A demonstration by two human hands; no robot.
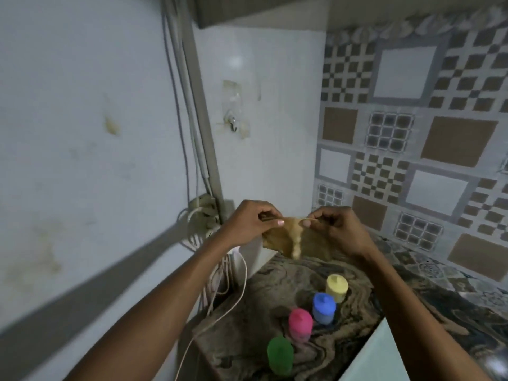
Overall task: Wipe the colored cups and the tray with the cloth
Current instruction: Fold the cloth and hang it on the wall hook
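Booth: Both hands are clamped on the cloth (291,243). The left hand (247,221) pinches its top edge between thumb and curled fingers, the right hand (338,229) does the same, and the fabric is pulled taut between them.

Floor: One cloth, two hands on it. It's thin and tan-yellow, with a paler bunched fold running down the middle and its lower edge hanging loose. It's up in the air over the back edge of the counter (261,298).

Booth: Give me a cup count.

Floor: Four, one of each colour. The green cup (279,356) is nearest the counter's front edge, then the pink cup (300,324), the blue cup (324,307), and the yellow cup (336,287) is farthest back. They stand upright in a slanting row, each just beside the next. Yellow, blue and pink show closed tops with a small nub. Green is too blurred to tell.

Booth: And the tray?

Floor: One pale panel (384,353) sits at the front right edge, and I cannot tell whether that's it.

Booth: Anything else?

Floor: One white cable (242,284) drops past the counter's left edge, and one hook (233,123) is stuck on the wall (82,133).
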